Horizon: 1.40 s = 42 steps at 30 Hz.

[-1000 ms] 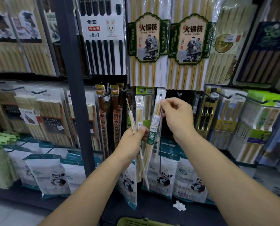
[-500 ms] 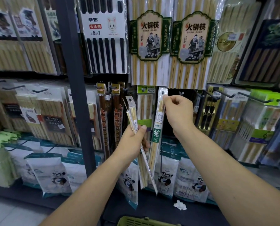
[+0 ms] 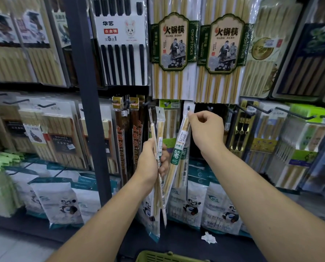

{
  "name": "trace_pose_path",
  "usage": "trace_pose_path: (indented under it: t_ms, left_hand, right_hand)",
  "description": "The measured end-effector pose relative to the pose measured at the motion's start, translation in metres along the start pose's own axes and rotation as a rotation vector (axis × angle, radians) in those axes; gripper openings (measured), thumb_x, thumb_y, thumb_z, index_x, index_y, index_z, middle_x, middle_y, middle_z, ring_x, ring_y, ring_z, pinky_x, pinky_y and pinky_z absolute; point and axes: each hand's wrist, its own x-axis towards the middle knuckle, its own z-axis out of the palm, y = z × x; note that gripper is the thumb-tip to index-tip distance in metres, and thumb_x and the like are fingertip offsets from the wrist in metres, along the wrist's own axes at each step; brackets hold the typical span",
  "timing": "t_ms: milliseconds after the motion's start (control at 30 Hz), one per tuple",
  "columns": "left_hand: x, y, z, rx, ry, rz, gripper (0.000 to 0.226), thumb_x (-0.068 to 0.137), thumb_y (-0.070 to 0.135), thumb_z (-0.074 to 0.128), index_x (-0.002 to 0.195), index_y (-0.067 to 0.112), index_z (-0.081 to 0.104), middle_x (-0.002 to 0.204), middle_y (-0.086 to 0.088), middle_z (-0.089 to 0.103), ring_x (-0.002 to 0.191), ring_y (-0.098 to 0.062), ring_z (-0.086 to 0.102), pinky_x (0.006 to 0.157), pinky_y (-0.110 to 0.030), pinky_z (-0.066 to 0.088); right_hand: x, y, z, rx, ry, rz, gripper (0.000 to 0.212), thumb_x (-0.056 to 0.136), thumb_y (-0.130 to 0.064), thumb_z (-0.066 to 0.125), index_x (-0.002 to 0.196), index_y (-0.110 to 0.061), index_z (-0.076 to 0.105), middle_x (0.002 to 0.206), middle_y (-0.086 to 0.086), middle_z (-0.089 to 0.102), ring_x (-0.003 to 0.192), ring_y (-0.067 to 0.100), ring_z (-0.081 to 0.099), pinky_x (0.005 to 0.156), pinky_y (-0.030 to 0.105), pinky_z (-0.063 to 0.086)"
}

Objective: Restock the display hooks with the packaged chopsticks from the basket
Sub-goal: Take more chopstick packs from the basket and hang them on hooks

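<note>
While the right hand (image 3: 207, 129) pinched one slim chopstick pack (image 3: 182, 140) by its punched header at a display hook (image 3: 210, 108), the left hand (image 3: 151, 161) gripped two spare packs (image 3: 158, 137) mid-length. Item judged light, stiff, slippery-sleeved; best held at header. Green basket (image 3: 157, 257) sat below.

"CHOPSTICKS" on hanging pack (image 3: 174, 42) (green label)

Two hands: left hand (image 3: 151, 161), right hand (image 3: 207, 131); two green-label hotpot chopstick packs (image 3: 174, 53); one green basket (image 3: 163, 257).

Basket (image 3: 165, 257): cut off by bottom edge, contents unseen. Left-side packages (image 3: 10, 59): blurred, print illegible. Hook tip behind the raised pack (image 3: 184, 133): hidden.
</note>
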Motion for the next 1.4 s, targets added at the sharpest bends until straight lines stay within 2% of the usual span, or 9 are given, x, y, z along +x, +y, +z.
trace_pose_path:
  t_ms: [133, 433, 600, 800, 967, 1033, 1133, 1300, 1400]
  left_hand:
    - [0.000, 0.000, 0.000, 0.075, 0.025, 0.062, 0.031, 0.111, 0.032, 0.029, 0.092, 0.013, 0.043, 0.063, 0.001, 0.042, 0.043, -0.014, 0.035, 0.042, -0.025, 0.032]
    - [0.002, -0.004, 0.001, 0.176, -0.040, 0.133, 0.017, 0.107, 0.032, 0.051, 0.099, 0.018, 0.057, 0.075, 0.001, 0.061, 0.063, -0.017, 0.061, 0.056, -0.029, 0.053]
    - [0.000, -0.005, 0.003, 0.200, -0.057, 0.128, 0.016, 0.105, 0.032, 0.056, 0.101, 0.016, 0.061, 0.077, -0.003, 0.064, 0.064, -0.016, 0.062, 0.055, -0.027, 0.053]
    - [-0.001, -0.006, 0.010, 0.208, -0.073, 0.125, 0.027, 0.104, 0.038, 0.054, 0.109, 0.013, 0.062, 0.083, -0.008, 0.068, 0.068, -0.019, 0.067, 0.054, -0.030, 0.056]
    - [0.002, -0.007, 0.005, 0.326, 0.037, 0.160, 0.036, 0.109, 0.038, 0.042, 0.096, 0.013, 0.063, 0.093, -0.007, 0.073, 0.090, -0.020, 0.070, 0.081, -0.035, 0.058]
    - [0.003, -0.007, 0.004, 0.385, 0.081, 0.193, 0.037, 0.110, 0.035, 0.041, 0.088, 0.014, 0.062, 0.084, 0.004, 0.068, 0.081, -0.006, 0.064, 0.077, -0.024, 0.056]
    - [0.003, -0.005, 0.003, 0.414, 0.104, 0.178, 0.038, 0.110, 0.033, 0.040, 0.086, 0.014, 0.061, 0.074, 0.014, 0.064, 0.070, 0.001, 0.059, 0.068, -0.026, 0.053]
    - [0.000, -0.002, 0.002, 0.413, 0.089, 0.167, 0.037, 0.110, 0.033, 0.041, 0.088, 0.011, 0.061, 0.063, 0.011, 0.056, 0.061, -0.010, 0.050, 0.061, -0.028, 0.045]
    - [0.000, -0.002, 0.003, 0.410, 0.068, 0.182, 0.035, 0.110, 0.032, 0.042, 0.094, 0.008, 0.063, 0.065, 0.009, 0.054, 0.062, -0.013, 0.050, 0.059, -0.028, 0.045]
  right_hand:
    - [-0.001, -0.002, -0.002, -0.068, -0.002, -0.050, 0.030, 0.099, -0.036, 0.063, 0.076, -0.017, 0.068, 0.067, -0.007, 0.064, 0.061, 0.002, 0.056, 0.057, 0.020, 0.040]
    - [-0.006, -0.003, -0.007, -0.071, 0.026, -0.057, 0.020, 0.096, -0.035, 0.067, 0.085, -0.019, 0.065, 0.078, -0.008, 0.063, 0.071, 0.003, 0.057, 0.063, 0.018, 0.039]
    - [-0.022, -0.005, -0.008, 0.011, -0.059, -0.054, 0.032, 0.097, -0.042, 0.062, 0.076, -0.017, 0.066, 0.067, -0.003, 0.063, 0.061, -0.002, 0.054, 0.058, 0.018, 0.043]
    - [-0.024, -0.010, -0.004, 0.164, -0.166, -0.031, 0.024, 0.095, -0.027, 0.068, 0.079, -0.010, 0.071, 0.059, -0.006, 0.058, 0.055, 0.005, 0.054, 0.056, 0.015, 0.048]
    - [-0.008, -0.011, -0.004, 0.175, -0.088, 0.031, 0.027, 0.098, -0.026, 0.064, 0.080, -0.007, 0.070, 0.061, -0.003, 0.058, 0.057, 0.008, 0.052, 0.059, 0.025, 0.050]
    - [-0.002, -0.011, -0.003, 0.159, -0.070, 0.052, 0.031, 0.099, -0.028, 0.063, 0.080, -0.004, 0.069, 0.059, -0.004, 0.056, 0.055, 0.008, 0.051, 0.059, 0.028, 0.051]
    - [0.002, -0.010, -0.002, 0.138, -0.054, 0.066, 0.036, 0.098, -0.028, 0.063, 0.076, 0.000, 0.064, 0.057, -0.004, 0.052, 0.057, 0.011, 0.050, 0.066, 0.037, 0.055]
    - [0.002, -0.005, 0.001, 0.087, -0.021, 0.059, 0.038, 0.096, -0.026, 0.064, 0.062, -0.013, 0.053, 0.045, -0.013, 0.039, 0.049, 0.008, 0.039, 0.066, 0.028, 0.049]
    - [0.002, -0.001, 0.001, 0.039, -0.002, 0.016, 0.037, 0.095, -0.030, 0.066, 0.062, -0.014, 0.059, 0.047, -0.015, 0.049, 0.050, 0.002, 0.047, 0.063, 0.025, 0.049]
